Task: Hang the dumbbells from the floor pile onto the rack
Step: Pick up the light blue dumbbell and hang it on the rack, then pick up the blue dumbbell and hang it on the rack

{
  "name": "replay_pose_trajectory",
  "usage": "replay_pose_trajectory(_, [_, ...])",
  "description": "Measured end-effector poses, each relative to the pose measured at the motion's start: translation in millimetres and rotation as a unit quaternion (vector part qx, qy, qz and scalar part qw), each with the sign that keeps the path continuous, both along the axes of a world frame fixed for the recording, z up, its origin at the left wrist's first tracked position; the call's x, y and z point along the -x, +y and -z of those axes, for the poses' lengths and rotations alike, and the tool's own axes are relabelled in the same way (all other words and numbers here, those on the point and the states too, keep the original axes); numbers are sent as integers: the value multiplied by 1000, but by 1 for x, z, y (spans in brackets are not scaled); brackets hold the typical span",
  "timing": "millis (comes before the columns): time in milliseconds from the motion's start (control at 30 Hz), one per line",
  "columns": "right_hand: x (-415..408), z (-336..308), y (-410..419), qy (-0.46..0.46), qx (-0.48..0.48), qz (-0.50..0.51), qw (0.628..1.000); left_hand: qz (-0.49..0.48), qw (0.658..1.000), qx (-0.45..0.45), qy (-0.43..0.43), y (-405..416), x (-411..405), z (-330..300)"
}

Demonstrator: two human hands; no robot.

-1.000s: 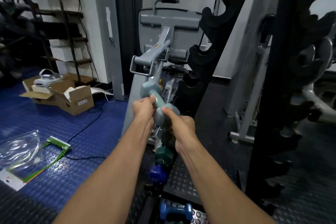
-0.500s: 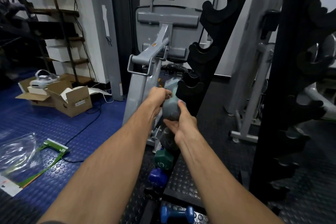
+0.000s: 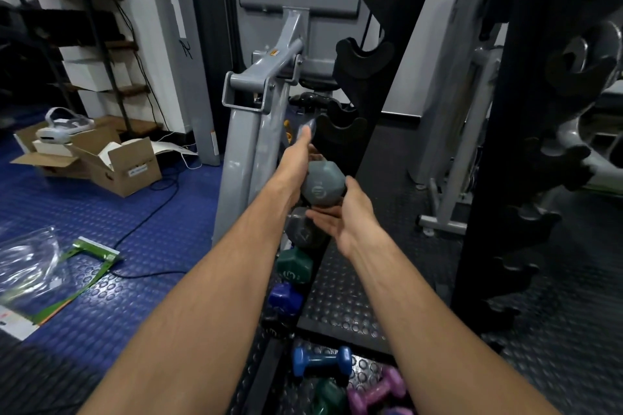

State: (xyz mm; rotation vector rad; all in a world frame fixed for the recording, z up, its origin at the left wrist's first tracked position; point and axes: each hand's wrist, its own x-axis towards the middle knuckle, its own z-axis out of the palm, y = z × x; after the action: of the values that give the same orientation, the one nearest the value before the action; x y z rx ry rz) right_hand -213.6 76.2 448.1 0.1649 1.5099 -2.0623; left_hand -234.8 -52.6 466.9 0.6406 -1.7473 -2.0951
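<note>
Upper rack cradles (image 3: 354, 126) open; grey machine frame (image 3: 256, 131) crowds left; hung dumbbells (image 3: 293, 266) fill lower slots.

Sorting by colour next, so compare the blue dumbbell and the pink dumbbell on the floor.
The blue dumbbell lies crosswise, fully in view; the pink dumbbell lies slanted, nearer the frame's bottom edge, with other weights against it. Blue sits farther from the camera than pink. Both rest on the studded black mat, not yet hung.

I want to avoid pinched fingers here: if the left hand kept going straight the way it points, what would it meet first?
Probably the black rack's empty cradle, just beyond the left hand; depth is unclear.
</note>
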Motion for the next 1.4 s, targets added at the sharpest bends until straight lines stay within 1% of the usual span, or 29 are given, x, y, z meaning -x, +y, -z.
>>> replay_pose_trajectory(67, [0, -3, 2, 27, -22, -9, 999, -3, 1000, 16, 7, 3, -6, 0])
replay_pose_trajectory(167, [-2, 4, 6, 63, -50, -14, 997, -24, 998, 42, 43, 15, -25, 0])
replay_pose_trajectory(233, [-4, 11, 12, 85, -66, -9, 994, -45, 996, 18, 80, 21, -38, 7])
replay_pose_trajectory(333, [-10, 22, 24, 110, -90, 2, 990, -111, 986, -30, 117, 28, -65, 22])
replay_pose_trajectory(433, [-17, 43, 39, 120, -113, -12, 986, -161, 977, -65, 123, 44, -91, 51])
replay_pose_trajectory(533, [-19, 85, 54, 112, -141, -32, 983, -231, 965, -68, 106, 65, -113, 94])
replay_pose_trajectory(633, [-14, 139, 69, 98, -188, -58, 976, -292, 951, -60, 78, 84, -132, 148])
replay_pose_trajectory(767, [-3, 230, 81, 47, -277, -121, 952, -317, 944, -90, 0, 102, -139, 237])
replay_pose_trajectory(833, [2, 276, 86, 26, -321, -143, 936, -300, 946, -99, -69, 110, -140, 280])
replay_pose_trajectory(933, [14, 339, 88, -1, -374, -150, 915, -232, 950, -125, -167, 114, -135, 339])
replay_pose_trajectory(1000, [26, 378, 88, -1, -403, -157, 901, -193, 946, -143, -218, 108, -129, 370])
replay_pose_trajectory(1067, [37, 414, 86, 9, -450, -168, 877, -164, 943, -140, -252, 99, -121, 397])
replay_pose_trajectory(1133, [40, 432, 82, 28, -492, -184, 851, -150, 943, -115, -273, 91, -113, 421])
replay_pose_trajectory(1233, [45, 453, 79, 56, -511, -188, 837, -137, 940, -105, -296, 82, -106, 450])
replay_pose_trajectory(1333, [53, 476, 75, 49, -498, -164, 850, -151, 930, -124, -310, 75, -99, 472])
replay_pose_trajectory(1400, [60, 493, 74, 42, -497, -158, 852, -155, 925, -135, -320, 73, -97, 483])
